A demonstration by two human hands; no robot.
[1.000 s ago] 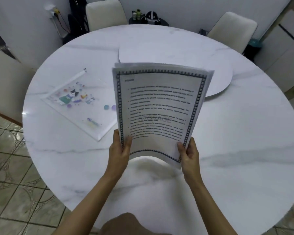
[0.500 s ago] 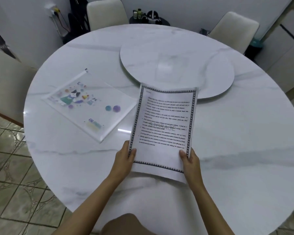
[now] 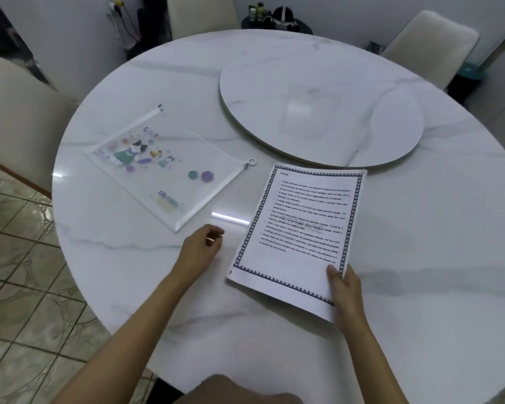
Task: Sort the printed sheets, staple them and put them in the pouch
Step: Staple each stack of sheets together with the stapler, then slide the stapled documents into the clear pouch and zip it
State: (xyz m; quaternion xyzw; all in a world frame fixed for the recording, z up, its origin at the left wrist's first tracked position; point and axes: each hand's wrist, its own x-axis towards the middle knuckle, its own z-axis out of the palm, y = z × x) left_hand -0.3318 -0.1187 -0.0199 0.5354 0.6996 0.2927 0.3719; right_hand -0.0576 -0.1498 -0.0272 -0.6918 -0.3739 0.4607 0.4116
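Observation:
A stack of printed sheets [image 3: 299, 231] with a dark patterned border lies flat on the white marble table [image 3: 420, 258], in front of me. My right hand [image 3: 344, 290] grips the stack's near right corner, thumb on top. My left hand [image 3: 200, 249] hovers just left of the stack, fingers loosely curled, holding nothing. A clear zip pouch [image 3: 164, 167] printed with cartoon animals lies flat to the left, its ring pull [image 3: 250, 162] pointing toward the sheets. No stapler is visible.
A round turntable [image 3: 321, 97] sits at the table's centre, just beyond the sheets. Cream chairs stand at the far side [image 3: 201, 13], far right [image 3: 429, 48] and left [image 3: 15, 118]. A small dark side table with bottles [image 3: 274, 20] stands by the wall.
The sheets, held upright in both hands a second ago, were lowered flat onto the table. My left hand let go and moved left toward the pouch; my right hand keeps its hold.

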